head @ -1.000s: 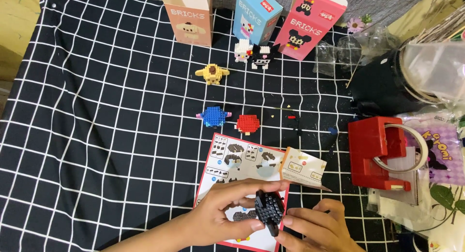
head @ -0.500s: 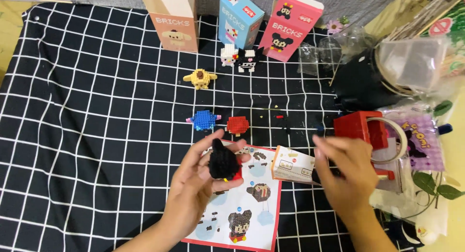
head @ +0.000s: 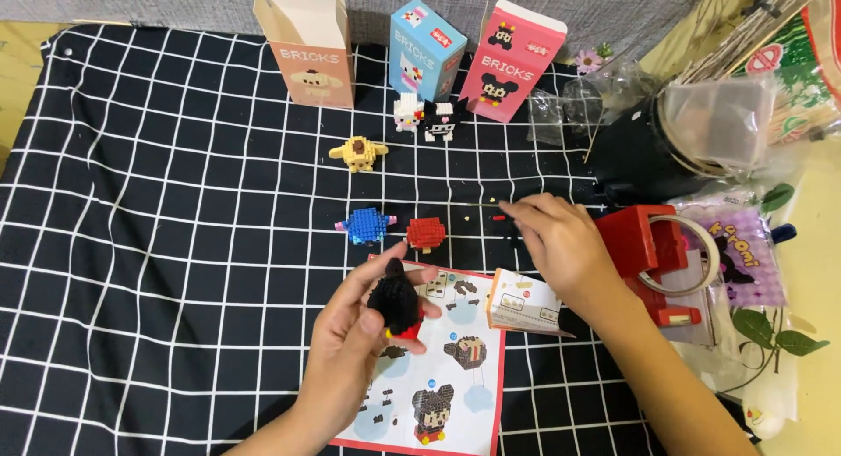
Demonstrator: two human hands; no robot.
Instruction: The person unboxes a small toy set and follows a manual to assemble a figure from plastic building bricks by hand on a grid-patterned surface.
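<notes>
Right hand [head: 561, 241] now farther up the cloth, pinching a tiny red brick [head: 498, 218]; left hand [head: 355, 338] around black brick figure [head: 396, 303].

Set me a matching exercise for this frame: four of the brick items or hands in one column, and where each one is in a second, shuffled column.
Things:
1. black brick figure with a red base
2. small yellow brick figure
3. blue brick piece
4. right hand

Places:
A. on the checked cloth, just left of the red brick piece
B. held in the left hand above the instruction sheet
C. reaching to tiny loose pieces beside the red tape dispenser
D. on the cloth in front of the peach carton

Pairs: 1-B, 2-D, 3-A, 4-C
</notes>
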